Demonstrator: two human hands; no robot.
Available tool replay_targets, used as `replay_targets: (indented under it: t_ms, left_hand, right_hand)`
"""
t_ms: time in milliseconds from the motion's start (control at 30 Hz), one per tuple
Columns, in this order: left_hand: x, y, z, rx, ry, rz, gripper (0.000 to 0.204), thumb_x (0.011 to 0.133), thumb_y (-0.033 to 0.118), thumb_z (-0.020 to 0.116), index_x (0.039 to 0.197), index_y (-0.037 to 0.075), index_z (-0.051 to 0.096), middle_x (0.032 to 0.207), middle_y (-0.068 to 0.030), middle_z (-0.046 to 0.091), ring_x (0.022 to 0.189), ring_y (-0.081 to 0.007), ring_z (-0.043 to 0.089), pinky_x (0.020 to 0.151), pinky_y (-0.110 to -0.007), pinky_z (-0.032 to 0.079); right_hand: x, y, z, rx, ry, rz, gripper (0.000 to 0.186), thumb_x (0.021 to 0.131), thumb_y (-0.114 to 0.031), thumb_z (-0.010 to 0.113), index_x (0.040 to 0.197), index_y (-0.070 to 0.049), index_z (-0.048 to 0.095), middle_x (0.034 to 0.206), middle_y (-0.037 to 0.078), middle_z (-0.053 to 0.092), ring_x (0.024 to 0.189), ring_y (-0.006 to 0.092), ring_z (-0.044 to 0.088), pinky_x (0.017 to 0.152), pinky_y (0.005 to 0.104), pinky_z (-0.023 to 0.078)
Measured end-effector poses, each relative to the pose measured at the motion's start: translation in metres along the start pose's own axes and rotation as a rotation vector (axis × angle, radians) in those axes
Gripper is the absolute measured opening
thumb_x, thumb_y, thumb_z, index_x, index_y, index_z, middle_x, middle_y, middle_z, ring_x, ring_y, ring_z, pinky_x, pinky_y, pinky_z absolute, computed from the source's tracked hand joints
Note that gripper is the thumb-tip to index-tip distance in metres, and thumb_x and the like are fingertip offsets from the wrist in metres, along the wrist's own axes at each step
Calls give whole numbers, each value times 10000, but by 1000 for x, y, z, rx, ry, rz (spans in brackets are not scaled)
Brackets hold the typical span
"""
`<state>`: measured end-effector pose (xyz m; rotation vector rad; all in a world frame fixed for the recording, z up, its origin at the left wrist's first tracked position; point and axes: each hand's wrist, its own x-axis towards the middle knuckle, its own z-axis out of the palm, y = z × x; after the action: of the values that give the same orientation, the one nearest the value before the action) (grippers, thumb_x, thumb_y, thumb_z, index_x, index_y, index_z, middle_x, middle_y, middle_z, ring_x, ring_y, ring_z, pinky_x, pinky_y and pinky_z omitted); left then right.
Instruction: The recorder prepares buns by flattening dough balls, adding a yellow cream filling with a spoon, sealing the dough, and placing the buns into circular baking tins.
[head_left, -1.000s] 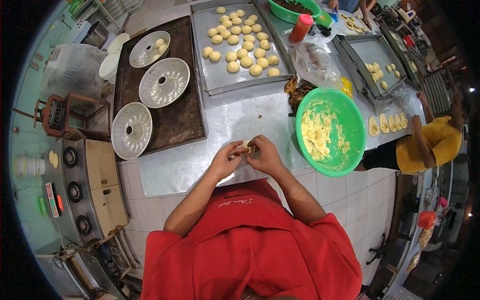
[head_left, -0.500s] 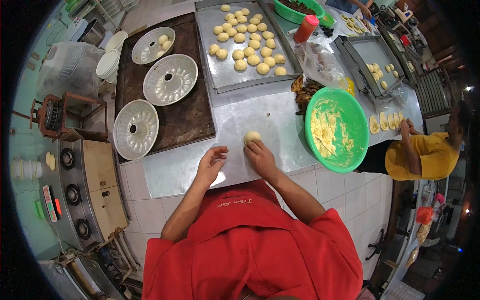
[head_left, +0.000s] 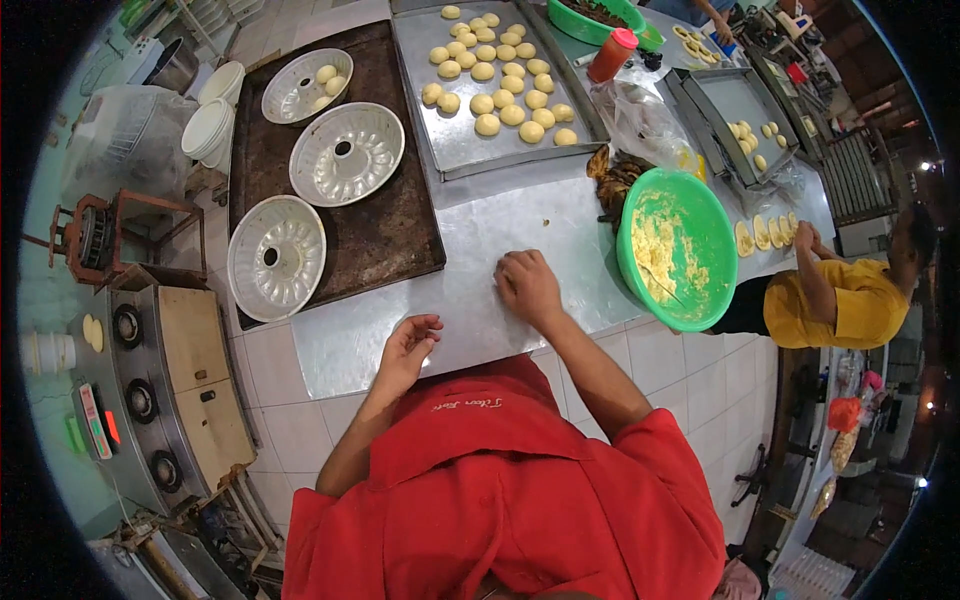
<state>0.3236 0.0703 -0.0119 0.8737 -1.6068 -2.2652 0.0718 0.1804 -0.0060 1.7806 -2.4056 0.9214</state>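
On the metal table, my right hand is cupped palm down with its fingers curled in. It hides the dough ball that showed beneath it a moment before. My left hand hovers at the table's front edge, fingers loosely bent, thumb apart and nothing in it. Beyond both hands, a metal tray carries several pale round dough balls. To the right of my right hand is a green basin with crumbly yellow filling.
A dark baking sheet at left bears fluted ring pans, the farthest holding dough balls. Bananas, a plastic bag and a red-lidded jar stand behind the basin. At right, a person in yellow handles flat dough pieces.
My right hand has come down over the dough ball, which no longer shows, and sits slightly farther from me. My left hand has drawn a little left and nearer to me.
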Motion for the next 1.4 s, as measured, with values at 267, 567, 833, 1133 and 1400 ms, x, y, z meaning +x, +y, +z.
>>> replay_targets:
  t_ms: [267, 567, 833, 1133, 1400]
  left_hand:
    - [-15, -9, 0, -45, 137, 51, 343, 901, -57, 503, 1239, -8, 525, 1154, -86, 599, 1024, -148, 563, 944, -291, 450]
    - [-13, -5, 44, -77, 211, 2, 322, 917, -50, 508, 1235, -7, 530, 1137, -88, 616, 1040, -150, 574, 945, -285, 451]
    - [-20, -8, 56, -101, 324, 80, 280, 930, -39, 500, 1205, -15, 544, 1127, -81, 615, 1072, -152, 577, 955, -292, 454]
    - [-16, -10, 68, -210, 344, 4, 257, 932, -13, 515, 1186, -17, 550, 1147, -79, 617, 1069, -150, 582, 941, -283, 463]
    - [-26, -4, 60, -189, 426, 13, 245, 938, 14, 526, 1181, 8, 559, 1142, -69, 632, 1037, -129, 592, 892, -257, 468]
  right_hand:
    - [-64, 9, -23, 30, -41, -213, 289, 736, -175, 740, 978, -54, 639, 940, 109, 602, 825, 316, 550, 746, 410, 485]
    - [4, 21, 24, 116, 43, -257, 236, 696, -188, 765, 788, -77, 578, 840, 99, 541, 805, 307, 523, 701, 402, 456]
    - [-43, 53, -25, 166, -88, -293, 229, 697, -162, 749, 860, -70, 617, 871, 99, 549, 857, 317, 521, 758, 433, 433]
    - [-6, 20, 19, 232, -38, -303, 194, 701, -127, 737, 851, -69, 626, 889, 97, 569, 859, 318, 529, 775, 426, 443]
    - [-13, 72, -22, 158, -71, -221, 194, 696, -112, 738, 847, -69, 623, 891, 91, 583, 859, 320, 543, 767, 430, 444]
